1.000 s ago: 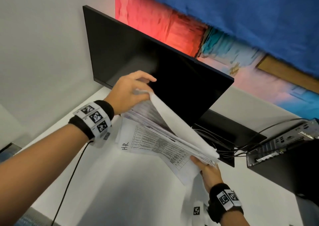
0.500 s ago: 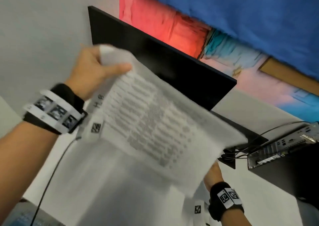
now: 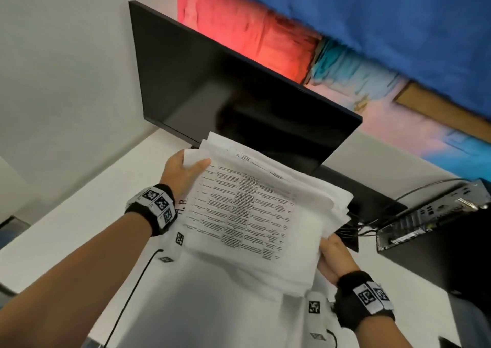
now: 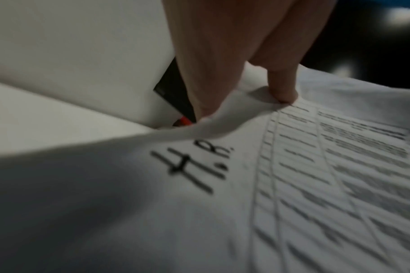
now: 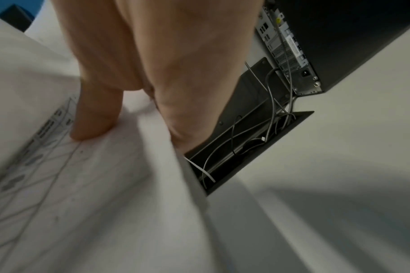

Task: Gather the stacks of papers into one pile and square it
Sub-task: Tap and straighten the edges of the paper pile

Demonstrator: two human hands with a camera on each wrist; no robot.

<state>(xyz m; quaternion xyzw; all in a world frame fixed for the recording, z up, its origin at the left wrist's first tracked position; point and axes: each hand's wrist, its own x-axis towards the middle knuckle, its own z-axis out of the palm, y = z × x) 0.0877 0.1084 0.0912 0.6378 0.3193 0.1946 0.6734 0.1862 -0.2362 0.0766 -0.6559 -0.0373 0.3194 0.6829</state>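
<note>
White desk (image 3: 79, 230), black monitor (image 3: 239, 95), left grip (image 3: 180, 173) and right grip (image 3: 332, 257) holding paper pile (image 3: 252, 214)

White papers (image 3: 255, 214) with black print; black monitor (image 3: 239, 103).

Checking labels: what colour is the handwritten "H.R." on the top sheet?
Black marker on the white top sheet; clearest in the left wrist view.

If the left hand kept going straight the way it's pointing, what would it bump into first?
Probably the black monitor. The left hand grips the paper pile's far left corner and points up toward the screen's lower edge. Depth is unclear, so it might pass below it.
</note>
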